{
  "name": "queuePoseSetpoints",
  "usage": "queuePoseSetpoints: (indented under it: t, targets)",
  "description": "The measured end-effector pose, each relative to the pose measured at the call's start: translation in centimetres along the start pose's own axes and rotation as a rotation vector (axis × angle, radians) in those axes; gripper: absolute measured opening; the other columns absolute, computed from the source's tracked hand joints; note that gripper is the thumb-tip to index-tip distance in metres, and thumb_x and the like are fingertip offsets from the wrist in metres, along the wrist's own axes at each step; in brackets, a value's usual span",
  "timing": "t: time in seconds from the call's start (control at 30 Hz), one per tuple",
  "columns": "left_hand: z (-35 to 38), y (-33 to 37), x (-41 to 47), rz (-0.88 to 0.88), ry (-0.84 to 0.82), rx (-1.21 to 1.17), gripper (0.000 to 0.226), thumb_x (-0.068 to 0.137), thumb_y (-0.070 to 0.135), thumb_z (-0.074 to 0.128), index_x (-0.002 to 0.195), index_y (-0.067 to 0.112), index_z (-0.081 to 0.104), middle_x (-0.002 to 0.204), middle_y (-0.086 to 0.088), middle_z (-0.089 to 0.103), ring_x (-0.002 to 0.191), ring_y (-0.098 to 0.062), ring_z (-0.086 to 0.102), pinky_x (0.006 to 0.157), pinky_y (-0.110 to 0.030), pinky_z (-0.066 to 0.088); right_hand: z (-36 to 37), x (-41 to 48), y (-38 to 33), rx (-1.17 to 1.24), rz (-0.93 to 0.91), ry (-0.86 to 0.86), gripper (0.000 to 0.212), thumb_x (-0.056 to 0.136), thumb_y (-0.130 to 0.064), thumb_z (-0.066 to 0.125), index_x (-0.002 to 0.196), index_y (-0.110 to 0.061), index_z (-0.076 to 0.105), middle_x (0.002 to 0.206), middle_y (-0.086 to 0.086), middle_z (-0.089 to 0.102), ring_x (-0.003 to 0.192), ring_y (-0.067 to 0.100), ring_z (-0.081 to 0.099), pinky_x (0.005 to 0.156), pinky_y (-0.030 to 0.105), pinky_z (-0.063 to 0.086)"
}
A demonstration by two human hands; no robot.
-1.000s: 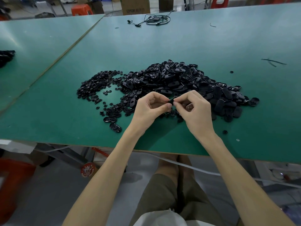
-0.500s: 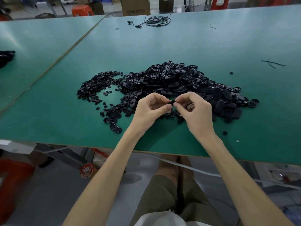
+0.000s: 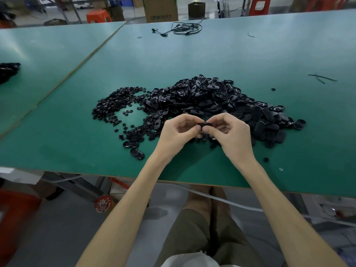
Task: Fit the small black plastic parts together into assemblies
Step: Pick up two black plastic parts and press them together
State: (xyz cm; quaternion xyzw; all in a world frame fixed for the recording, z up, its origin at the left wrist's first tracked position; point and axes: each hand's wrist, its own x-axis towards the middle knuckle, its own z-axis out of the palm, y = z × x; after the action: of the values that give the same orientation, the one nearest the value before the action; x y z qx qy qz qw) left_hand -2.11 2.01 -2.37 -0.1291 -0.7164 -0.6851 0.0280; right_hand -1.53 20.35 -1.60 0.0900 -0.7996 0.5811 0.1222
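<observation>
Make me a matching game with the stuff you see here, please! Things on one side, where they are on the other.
Things: 1 tangled cable; 2 cardboard box; 3 small black part; 4 pile of oval parts.
Places: A middle of the green table; B pinched between left hand and right hand; C far end of the table; D beyond the table.
Pairs: 1-C, 2-D, 3-B, 4-A.

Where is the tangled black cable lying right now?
In the head view, the black cable lies centrally at the far edge of the green table, before a cardboard box, beyond the pile of parts.
</observation>
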Motion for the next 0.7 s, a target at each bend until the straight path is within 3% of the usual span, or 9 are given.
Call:
queuePoseSetpoints:
  t: [0.13, 0.3, 0.5, 0.7]
  targets:
    - [0.43, -0.07, 0.01, 0.030, -0.003, 0.073, 0.016, 0.091, 0.005, 0.078, 0.106, 0.010, 0.072, 0.095, -0.007, 0.079, 0.084, -0.024, 0.077, 0.082, -0.030, 0.061, 0.01, 0.10, 0.33, 0.012, -0.015, -0.007, 0.014, 0.085, -0.012, 0.086, 0.088, -0.021, 0.075, 0.080, -0.014, 0.074, 0.072, 0.008, 0.070, 0.072, 0.034, 0.060]
    - [0.21, -0.27, 0.07, 0.037, 0.015, 0.076, 0.016, 0.091, 0.007, 0.079, 0.105, 0.012, 0.073, 0.095, -0.008, 0.079, 0.085, -0.027, 0.077, 0.084, -0.037, 0.062, -0.02, 0.14, 0.62, 0.069, -0.010, -0.027, 0.015, 0.088, -0.009, 0.083, 0.093, -0.022, 0.078, 0.082, -0.013, 0.076, 0.074, 0.006, 0.072, 0.071, 0.022, 0.057]
    - [0.17, -0.31, 0.06, 0.025, 0.031, 0.051, 0.017, 0.089, 0.015, 0.081, 0.104, 0.012, 0.073, 0.095, -0.011, 0.079, 0.085, -0.035, 0.077, 0.087, -0.051, 0.062, -0.04, 0.05, 0.58, 0.070, -0.044, -0.024, 0.015, 0.091, -0.011, 0.080, 0.097, -0.024, 0.078, 0.081, -0.012, 0.076, 0.076, 0.008, 0.073, 0.075, 0.026, 0.059]
    - [0.35, -0.05, 0.02, 0.014, 0.032, 0.078, 0.015, 0.091, 0.005, 0.078, 0.104, 0.007, 0.070, 0.094, -0.013, 0.078, 0.083, -0.030, 0.076, 0.084, -0.044, 0.062, 0.00, -0.02, 0.36, 0.053, -0.062, -0.034, 0.015, 0.091, -0.009, 0.080, 0.096, -0.023, 0.078, 0.085, -0.010, 0.075, 0.077, 0.008, 0.072, 0.074, 0.022, 0.056]
